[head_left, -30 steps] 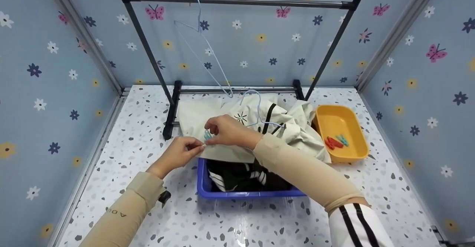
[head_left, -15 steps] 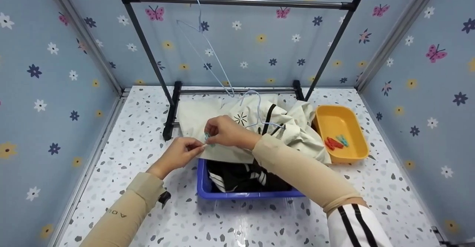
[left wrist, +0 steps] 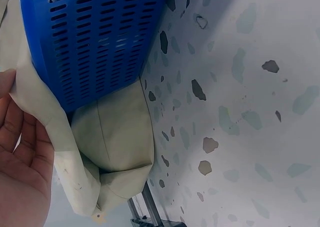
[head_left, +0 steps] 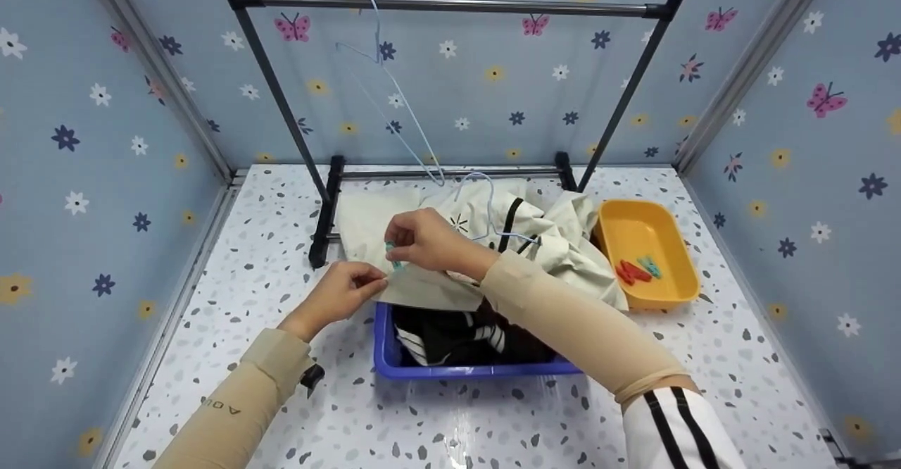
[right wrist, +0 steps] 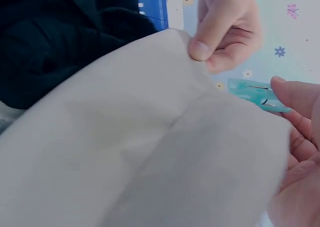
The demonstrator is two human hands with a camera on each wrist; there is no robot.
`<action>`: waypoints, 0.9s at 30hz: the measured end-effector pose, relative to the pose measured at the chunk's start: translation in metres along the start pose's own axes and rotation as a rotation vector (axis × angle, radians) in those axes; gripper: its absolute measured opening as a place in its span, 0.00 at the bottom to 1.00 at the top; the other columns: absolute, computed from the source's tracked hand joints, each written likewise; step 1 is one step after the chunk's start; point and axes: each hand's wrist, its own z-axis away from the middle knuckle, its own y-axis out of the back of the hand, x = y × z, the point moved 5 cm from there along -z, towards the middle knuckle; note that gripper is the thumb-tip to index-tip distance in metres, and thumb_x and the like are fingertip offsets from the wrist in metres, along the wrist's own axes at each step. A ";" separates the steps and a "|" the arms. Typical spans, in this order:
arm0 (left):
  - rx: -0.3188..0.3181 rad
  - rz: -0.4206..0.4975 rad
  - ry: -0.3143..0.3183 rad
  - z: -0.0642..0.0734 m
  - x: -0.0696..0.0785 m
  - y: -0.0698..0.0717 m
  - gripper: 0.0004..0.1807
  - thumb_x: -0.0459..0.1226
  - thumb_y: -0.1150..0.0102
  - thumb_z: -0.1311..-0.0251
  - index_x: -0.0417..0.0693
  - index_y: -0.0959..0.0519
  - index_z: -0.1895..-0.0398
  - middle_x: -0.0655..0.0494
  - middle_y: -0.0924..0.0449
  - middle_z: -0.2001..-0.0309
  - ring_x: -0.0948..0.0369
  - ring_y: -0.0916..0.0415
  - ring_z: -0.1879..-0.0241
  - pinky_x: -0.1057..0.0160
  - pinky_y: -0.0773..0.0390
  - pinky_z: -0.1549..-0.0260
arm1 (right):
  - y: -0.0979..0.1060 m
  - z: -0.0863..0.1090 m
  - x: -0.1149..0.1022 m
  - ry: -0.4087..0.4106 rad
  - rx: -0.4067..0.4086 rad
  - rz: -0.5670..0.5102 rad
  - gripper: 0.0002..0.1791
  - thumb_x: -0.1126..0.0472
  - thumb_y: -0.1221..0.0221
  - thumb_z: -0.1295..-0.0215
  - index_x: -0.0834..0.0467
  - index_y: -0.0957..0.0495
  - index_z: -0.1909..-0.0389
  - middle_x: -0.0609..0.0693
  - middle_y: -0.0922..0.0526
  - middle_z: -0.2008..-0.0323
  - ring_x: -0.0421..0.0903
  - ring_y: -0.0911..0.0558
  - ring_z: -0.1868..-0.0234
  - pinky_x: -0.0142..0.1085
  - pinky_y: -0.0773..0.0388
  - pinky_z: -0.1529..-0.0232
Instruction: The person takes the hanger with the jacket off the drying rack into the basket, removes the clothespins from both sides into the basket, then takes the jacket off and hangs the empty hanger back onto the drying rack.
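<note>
A cream garment [head_left: 422, 289] with black stripes lies bunched over the back of a blue basket [head_left: 381, 342]. My left hand [head_left: 338, 291] pinches the garment's near left edge between thumb and fingers; in the right wrist view this hand [right wrist: 230, 27] has hold of a cloth corner. My right hand [head_left: 438, 244] grips a teal clothespin [right wrist: 250, 92] between thumb and fingers. The clothespin stands just beside the cloth edge in the right wrist view, and whether they touch is hard to tell. A pale blue hanger [head_left: 490, 208] lies on the garment.
Dark clothes with white stripes [head_left: 450, 335] fill the basket. To the right, a yellow tub [head_left: 647, 222] holds red clothespins [head_left: 633, 272] and teal ones [head_left: 650, 267]. Behind stands a black clothes rack [head_left: 450, 4] with another hanger [head_left: 412, 113] on its bar.
My right hand has risen slightly, carrying the clothespin a little away from the left fingertips. The left hand keeps its pinch on the garment in the same place.
</note>
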 end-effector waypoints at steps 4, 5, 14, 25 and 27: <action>-0.002 -0.005 0.002 0.000 0.000 0.000 0.06 0.33 0.31 0.28 0.40 0.08 0.59 0.48 0.08 0.63 0.68 0.21 0.68 0.70 0.21 0.65 | 0.006 0.001 -0.002 -0.022 0.006 -0.037 0.10 0.63 0.28 0.28 0.62 0.15 0.51 0.56 0.10 0.59 0.48 0.11 0.58 0.34 0.16 0.55; -0.004 -0.006 0.005 0.000 0.000 0.000 0.06 0.33 0.31 0.28 0.40 0.08 0.59 0.49 0.08 0.63 0.68 0.21 0.69 0.70 0.21 0.65 | 0.008 0.002 -0.002 -0.028 0.008 -0.045 0.11 0.62 0.28 0.28 0.62 0.15 0.50 0.56 0.10 0.59 0.48 0.11 0.58 0.34 0.15 0.54; -0.008 -0.010 0.021 0.000 0.003 0.000 0.06 0.33 0.31 0.28 0.40 0.08 0.59 0.48 0.09 0.65 0.68 0.22 0.70 0.69 0.22 0.66 | 0.027 0.008 -0.004 -0.009 0.069 -0.097 0.14 0.65 0.27 0.32 0.66 0.16 0.50 0.57 0.11 0.61 0.45 0.13 0.63 0.32 0.16 0.57; -0.001 0.006 0.037 0.001 0.003 0.000 0.06 0.33 0.32 0.27 0.40 0.08 0.59 0.47 0.09 0.63 0.68 0.22 0.69 0.70 0.22 0.65 | 0.053 0.025 -0.003 0.010 0.117 -0.088 0.14 0.66 0.28 0.33 0.66 0.17 0.50 0.56 0.12 0.62 0.44 0.14 0.64 0.31 0.18 0.59; 0.001 0.003 0.035 0.001 0.003 0.000 0.06 0.33 0.31 0.28 0.40 0.08 0.59 0.47 0.09 0.63 0.68 0.22 0.69 0.70 0.22 0.65 | 0.057 0.028 -0.001 0.001 0.128 -0.095 0.15 0.67 0.28 0.34 0.66 0.16 0.49 0.56 0.12 0.62 0.43 0.15 0.64 0.30 0.18 0.58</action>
